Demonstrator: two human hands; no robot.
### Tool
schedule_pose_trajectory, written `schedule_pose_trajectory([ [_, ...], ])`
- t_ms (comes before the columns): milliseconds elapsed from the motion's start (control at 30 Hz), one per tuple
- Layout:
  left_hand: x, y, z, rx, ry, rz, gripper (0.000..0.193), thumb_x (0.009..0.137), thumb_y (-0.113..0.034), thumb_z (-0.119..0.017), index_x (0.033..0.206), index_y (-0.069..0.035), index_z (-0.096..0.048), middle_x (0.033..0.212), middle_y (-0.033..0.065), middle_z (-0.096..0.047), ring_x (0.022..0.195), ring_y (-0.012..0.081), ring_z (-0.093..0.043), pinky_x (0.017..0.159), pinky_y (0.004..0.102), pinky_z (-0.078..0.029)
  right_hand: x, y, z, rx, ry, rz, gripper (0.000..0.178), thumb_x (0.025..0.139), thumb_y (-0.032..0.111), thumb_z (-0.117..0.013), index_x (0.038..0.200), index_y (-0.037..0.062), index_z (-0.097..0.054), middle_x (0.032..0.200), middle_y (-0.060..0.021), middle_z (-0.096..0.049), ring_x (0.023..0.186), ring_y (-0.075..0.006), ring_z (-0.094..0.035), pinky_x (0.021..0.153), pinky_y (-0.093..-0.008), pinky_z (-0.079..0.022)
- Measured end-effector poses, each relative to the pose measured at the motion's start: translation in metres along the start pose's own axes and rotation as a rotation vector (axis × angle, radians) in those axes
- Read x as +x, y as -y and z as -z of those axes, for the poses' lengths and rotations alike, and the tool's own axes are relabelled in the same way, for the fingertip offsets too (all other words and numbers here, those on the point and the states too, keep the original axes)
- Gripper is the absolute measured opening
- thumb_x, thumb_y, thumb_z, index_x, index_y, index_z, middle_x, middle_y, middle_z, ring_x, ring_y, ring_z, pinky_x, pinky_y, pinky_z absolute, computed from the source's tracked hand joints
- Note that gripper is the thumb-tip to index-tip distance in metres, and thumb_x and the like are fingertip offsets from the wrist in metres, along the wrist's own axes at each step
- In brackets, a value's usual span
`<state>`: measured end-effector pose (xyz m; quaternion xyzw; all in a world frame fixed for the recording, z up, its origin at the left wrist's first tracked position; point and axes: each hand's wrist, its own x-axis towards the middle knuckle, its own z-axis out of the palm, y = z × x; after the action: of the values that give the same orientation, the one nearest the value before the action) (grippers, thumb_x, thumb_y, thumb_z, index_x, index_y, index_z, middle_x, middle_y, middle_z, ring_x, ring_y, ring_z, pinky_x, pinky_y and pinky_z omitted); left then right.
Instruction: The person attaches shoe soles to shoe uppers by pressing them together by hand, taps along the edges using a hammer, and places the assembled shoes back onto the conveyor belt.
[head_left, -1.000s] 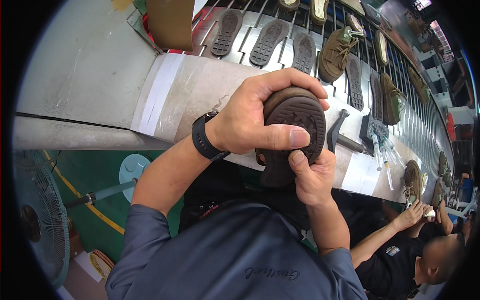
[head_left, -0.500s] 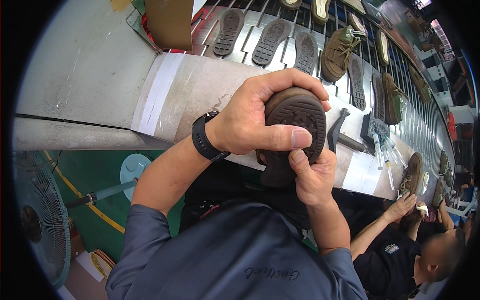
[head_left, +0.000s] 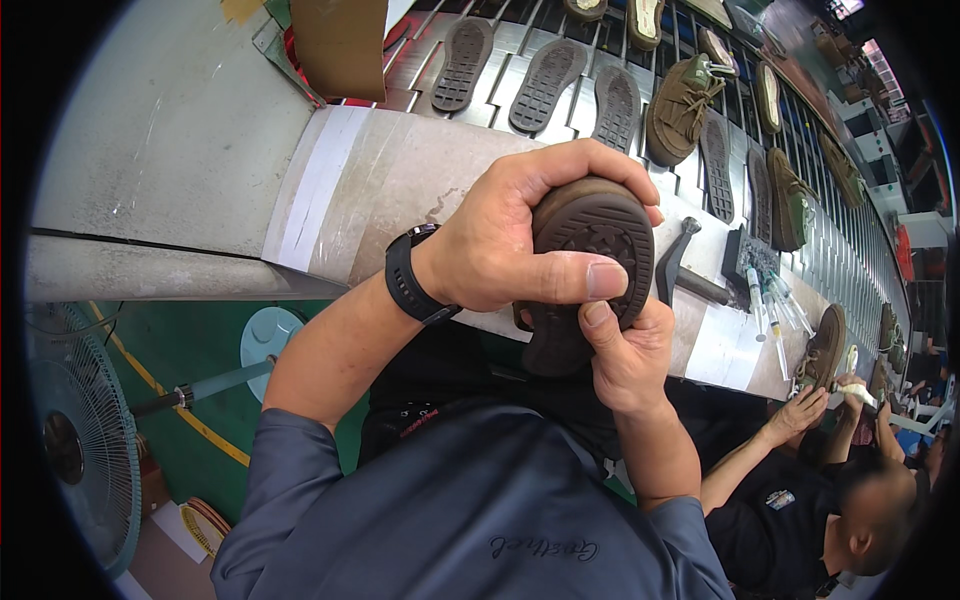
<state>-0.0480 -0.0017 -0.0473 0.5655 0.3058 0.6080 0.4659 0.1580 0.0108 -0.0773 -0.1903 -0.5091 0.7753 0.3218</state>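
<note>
Both hands grip a brown shoe [head_left: 600, 235] with its dark, ridged sole turned up toward me. My left hand [head_left: 530, 225] wraps over the far end of the shoe, its thumb pressed on the sole. From the near right side, my right hand [head_left: 630, 350] clasps the shoe, thumb against the sole just below the left thumb. Most of the upper is hidden under my palms and the shoe itself. A hammer [head_left: 700, 284] with a dark head lies on the bench just right of the shoe.
Several loose soles [head_left: 547, 86] and a brown lace-up shoe [head_left: 682, 112] lie on the slatted metal conveyor beyond the bench. Right of the hammer are a dark block [head_left: 741, 256] and several syringes [head_left: 776, 309]. A co-worker [head_left: 790, 500] handles a shoe at right; a fan [head_left: 85, 440] stands at left.
My hands and the shoe hold nearly still. Soles and shoes on the conveyor have shifted slightly right. The co-worker's far hand has moved up with something pale.
</note>
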Motion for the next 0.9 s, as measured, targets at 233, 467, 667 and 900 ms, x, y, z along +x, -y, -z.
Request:
schedule_pose_trajectory([
  [233,0.002,-0.011,-0.002,-0.092,-0.038,0.076,0.046,0.101,-0.037,-0.063,0.125,0.002,-0.065,0.123,0.0222,-0.073,0.115,0.0269,-0.071,0.104,0.0425,-0.056,0.001,0.001,-0.002,-0.023,0.0,-0.027,0.027,0.107,0.015,-0.068,0.123,-0.0057,-0.071,0.109,-0.0121,-0.078,0.098,-0.0167,-0.073,0.088,-0.0322,-0.06],
  [467,0.029,-0.007,0.022,-0.162,-0.085,0.201,0.043,0.113,-0.031,-0.046,0.124,0.005,-0.066,0.127,0.0261,-0.072,0.116,0.0302,-0.072,0.106,0.043,-0.057,0.028,0.023,0.0,-0.046,-0.01,-0.164,0.041,0.107,0.028,-0.066,0.121,-0.01,-0.068,0.098,-0.0173,-0.078,0.086,-0.0223,-0.076,0.08,-0.0345,-0.063],
  [667,0.051,0.016,0.026,-0.259,-0.179,0.242,0.051,0.117,-0.04,-0.038,0.129,0.001,-0.065,0.124,0.0202,-0.074,0.112,0.0231,-0.074,0.102,0.0371,-0.059,0.063,0.02,0.053,0.163,0.111,-0.181,0.048,0.109,0.031,-0.061,0.13,-0.0127,-0.057,0.104,-0.0251,-0.074,0.084,-0.0317,-0.078,0.076,-0.0436,-0.069],
  [900,0.052,0.029,0.032,-0.218,-0.181,0.191,0.051,0.113,-0.044,-0.051,0.13,0.001,-0.068,0.116,0.0124,-0.075,0.106,0.0174,-0.074,0.097,0.0332,-0.06,0.072,0.011,0.057,0.302,0.108,-0.151,0.043,0.112,0.026,-0.056,0.13,-0.0122,-0.056,0.108,-0.0244,-0.073,0.086,-0.0314,-0.078,0.075,-0.0439,-0.07],
])
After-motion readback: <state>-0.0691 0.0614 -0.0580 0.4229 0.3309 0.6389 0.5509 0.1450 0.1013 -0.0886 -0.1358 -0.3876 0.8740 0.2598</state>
